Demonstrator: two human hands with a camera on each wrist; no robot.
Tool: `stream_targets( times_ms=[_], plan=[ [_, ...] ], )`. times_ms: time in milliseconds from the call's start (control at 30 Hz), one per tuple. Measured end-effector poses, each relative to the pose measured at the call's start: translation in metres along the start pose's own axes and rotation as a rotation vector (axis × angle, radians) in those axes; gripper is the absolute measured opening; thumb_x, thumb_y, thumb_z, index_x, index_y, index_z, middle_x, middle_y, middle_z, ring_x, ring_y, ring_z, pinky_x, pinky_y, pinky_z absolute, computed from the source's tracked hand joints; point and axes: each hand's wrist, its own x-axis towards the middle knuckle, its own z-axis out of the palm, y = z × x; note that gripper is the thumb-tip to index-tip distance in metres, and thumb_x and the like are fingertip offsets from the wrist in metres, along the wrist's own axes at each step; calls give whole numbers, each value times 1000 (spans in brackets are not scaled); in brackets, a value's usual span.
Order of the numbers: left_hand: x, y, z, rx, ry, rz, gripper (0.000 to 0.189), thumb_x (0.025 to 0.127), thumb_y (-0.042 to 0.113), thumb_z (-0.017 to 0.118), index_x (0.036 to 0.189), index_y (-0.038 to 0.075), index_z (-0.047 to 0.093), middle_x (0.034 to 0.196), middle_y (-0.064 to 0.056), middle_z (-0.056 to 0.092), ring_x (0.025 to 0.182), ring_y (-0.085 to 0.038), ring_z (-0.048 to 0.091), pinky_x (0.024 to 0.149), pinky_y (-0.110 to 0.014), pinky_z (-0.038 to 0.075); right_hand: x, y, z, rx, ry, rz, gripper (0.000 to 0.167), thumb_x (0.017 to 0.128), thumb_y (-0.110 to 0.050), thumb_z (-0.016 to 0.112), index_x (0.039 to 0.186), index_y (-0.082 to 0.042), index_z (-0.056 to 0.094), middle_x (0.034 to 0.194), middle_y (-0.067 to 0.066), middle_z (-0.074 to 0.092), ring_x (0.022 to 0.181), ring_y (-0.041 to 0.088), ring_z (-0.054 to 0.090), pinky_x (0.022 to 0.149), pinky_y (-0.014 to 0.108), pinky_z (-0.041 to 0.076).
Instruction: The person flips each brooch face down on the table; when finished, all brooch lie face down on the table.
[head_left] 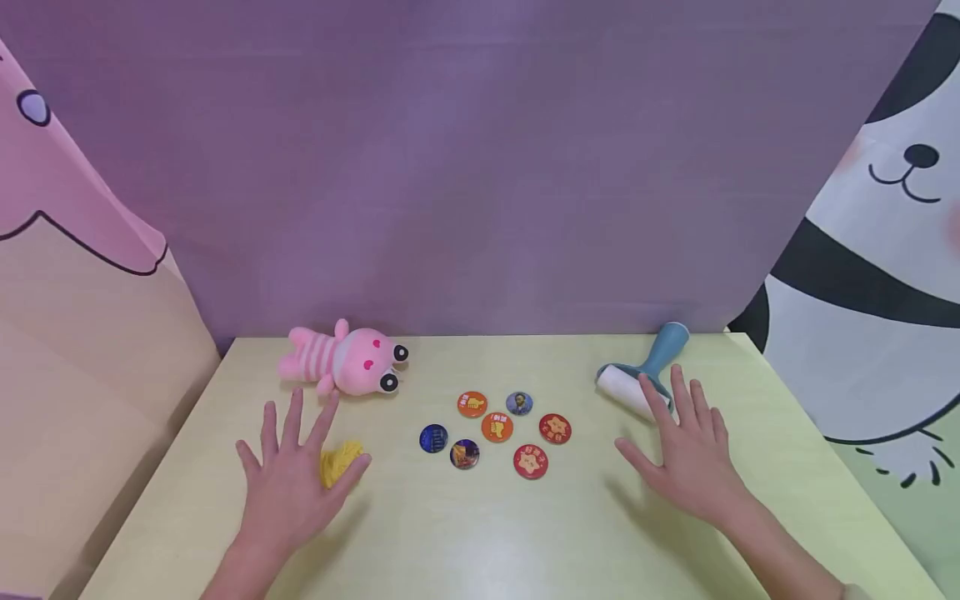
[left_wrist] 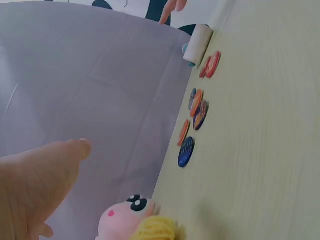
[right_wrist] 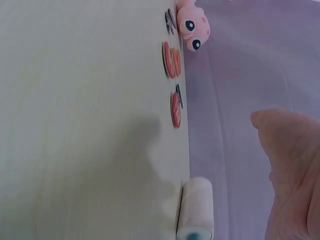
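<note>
Left hand (head_left: 288, 490): hovering empty, fingers splayed, near yellow bundle (head_left: 341, 463) | Right hand (head_left: 693, 467): hovering empty, fingers splayed, near lint roller (head_left: 626, 391) | Seven round badges (head_left: 497, 427): lying on table (head_left: 465, 533) between both hands | Pink plush toy (head_left: 360, 365): lying beyond yellow bundle

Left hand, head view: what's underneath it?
A yellow bundle on the table shows beside the thumb of the left hand. The hand seems to cover the bundle's left edge and hides some tabletop; whether anything else lies there can't be seen.
</note>
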Motion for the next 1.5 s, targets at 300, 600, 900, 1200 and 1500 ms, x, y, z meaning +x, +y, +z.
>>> stream_targets(
  times_ms=[300,600,900,1200,1500],
  plan=[
    [19,21,15,-136,52,132,84,94,49,76,164,16,43,170,-30,29,152,-63,30,116,-83,29,24,-43,7,26,-91,-93,86,100,-48,68,170,-24,25,178,23,11,159,57,18,120,82,17],
    [29,43,28,-272,-97,130,85,95,47,77,164,11,42,169,-27,34,147,-52,48,109,-61,54,46,-102,33,101,-158,-249,78,101,-45,67,168,-23,34,177,20,19,158,52,28,123,79,21],
    [34,63,48,-335,-169,136,75,95,35,80,157,5,50,153,-25,57,136,-43,61,112,-55,54,60,-141,60,238,-299,-282,73,104,-47,64,168,-25,35,176,19,25,157,49,34,125,71,30],
    [40,60,75,-318,-191,134,56,91,17,82,138,-9,64,132,-27,71,126,-43,68,109,-54,55,71,-170,99,228,-435,-312,64,102,-34,68,157,-8,49,158,16,52,145,34,53,118,50,50],
    [43,57,85,-265,-177,118,38,87,7,84,121,-9,75,114,-22,79,111,-39,74,100,-52,60,75,-185,121,83,-373,-370,49,100,-26,71,140,1,64,129,13,71,118,24,65,105,37,58]
  ],
)
